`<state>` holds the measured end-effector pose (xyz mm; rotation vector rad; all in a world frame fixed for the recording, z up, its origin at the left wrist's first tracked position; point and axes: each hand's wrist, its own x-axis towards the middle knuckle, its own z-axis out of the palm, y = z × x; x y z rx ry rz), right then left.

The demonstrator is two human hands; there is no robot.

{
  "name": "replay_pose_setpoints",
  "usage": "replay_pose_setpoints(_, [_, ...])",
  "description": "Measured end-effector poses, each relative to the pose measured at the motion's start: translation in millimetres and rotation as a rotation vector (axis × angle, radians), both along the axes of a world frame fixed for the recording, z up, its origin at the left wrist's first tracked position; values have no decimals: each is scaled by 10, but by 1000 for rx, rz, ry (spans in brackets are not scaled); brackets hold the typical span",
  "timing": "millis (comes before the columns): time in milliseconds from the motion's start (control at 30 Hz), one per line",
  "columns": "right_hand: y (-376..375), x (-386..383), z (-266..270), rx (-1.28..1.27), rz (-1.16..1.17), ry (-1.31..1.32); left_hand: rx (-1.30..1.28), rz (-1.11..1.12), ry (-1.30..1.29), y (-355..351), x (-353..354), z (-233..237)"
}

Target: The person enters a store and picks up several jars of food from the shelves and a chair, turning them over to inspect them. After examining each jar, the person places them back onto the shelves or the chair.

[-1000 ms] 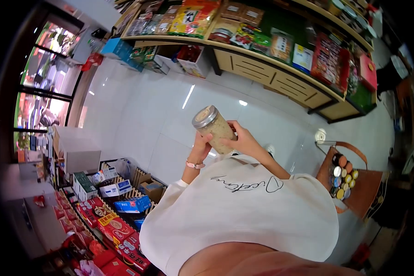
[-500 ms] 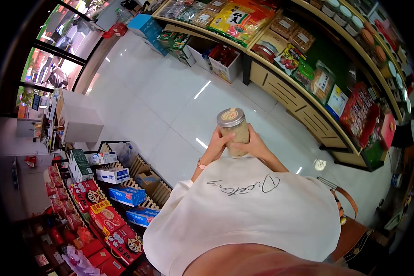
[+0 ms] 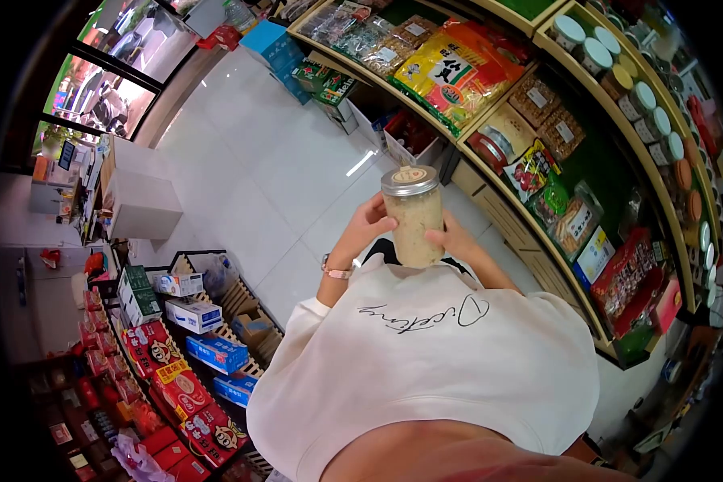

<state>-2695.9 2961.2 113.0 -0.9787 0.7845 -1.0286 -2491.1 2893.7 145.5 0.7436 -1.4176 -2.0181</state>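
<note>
A clear jar (image 3: pixel 418 225) with a silver screw lid and a round cream label on top is held upright in front of my chest. Its contents look pale and beige. My left hand (image 3: pixel 365 229) grips the jar from the left side, thumb across its front. From the right, my right hand (image 3: pixel 457 241) presses round the jar, its thumb also at the front. The far-side fingers of both hands are hidden behind the jar.
A curved wooden display shelf (image 3: pixel 490 185) with bagged snacks and lidded jars (image 3: pixel 659 124) runs along the right. Cartons (image 3: pixel 329 88) stand on the floor beneath it. At lower left is a slatted rack (image 3: pixel 241 293) with boxes, near a white counter (image 3: pixel 140 197).
The jar has come slightly closer, still between both hands. The display shelf on the right now appears nearer and larger, and more of its upper jars show.
</note>
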Motion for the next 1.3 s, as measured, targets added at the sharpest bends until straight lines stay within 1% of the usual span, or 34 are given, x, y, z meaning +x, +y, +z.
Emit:
replay_pose_setpoints(67, [-254,30,62,12,42,-64,-56,-62,0,-300,46,-32])
replay_pose_setpoints(100, [-372,71,85,19,59,-100,-21,-50,-47,-429,40,-23])
replay_pose_setpoints(200, [-816,170,82,103,2,-145,41,34,17,-839,1,-179])
replay_pose_setpoints(300, [-1331,178,-67,186,11,-95,169,78,94,-1348,-43,-341])
replay_pose_setpoints(400, [-1926,121,-95,232,96,-22,281,63,87,-1997,-22,-436])
replay_pose_setpoints(500, [-2497,131,-81,266,-8,-56,287,19,54,-2708,-81,-343])
replay_pose_setpoints(600, [-3061,96,-47,284,-65,-55,248,-114,32,-3466,-119,-363])
replay_pose_setpoints(633, [-3226,96,-30,289,-70,-64,243,-87,26,-3672,-145,-327])
replay_pose_setpoints(667, [-3408,85,-1,289,-77,-72,189,-113,45,-3895,-182,-283])
replay_pose_setpoints(733, [-3692,74,58,250,-111,-74,85,-171,87,-4268,-312,-25])
replay_pose_setpoints(833, [-4013,10,142,165,-210,-42,68,-268,127,-4749,-480,89])
replay_pose_setpoints(933, [-4203,-132,208,137,-296,1,-93,-412,-24,-5139,-695,231])
replay_pose_setpoints(967, [-4261,-208,224,111,-311,19,-65,-422,-87,-5235,-773,307])
replay_pose_setpoints(1067, [-4392,-508,313,55,-329,138,-440,-495,-216,-5430,-1011,532])
replay_pose_setpoints(1100, [-4416,-614,346,26,-333,180,-455,-488,-202,-5407,-1128,710])
replay_pose_setpoints(1200, [-4531,-1020,450,-64,-358,315,-629,-416,-245,-5403,-1448,1042])
replay_pose_setpoints(1300, [-4768,-1461,788,-227,-534,227,-672,-291,-25,-5537,-1921,1362])
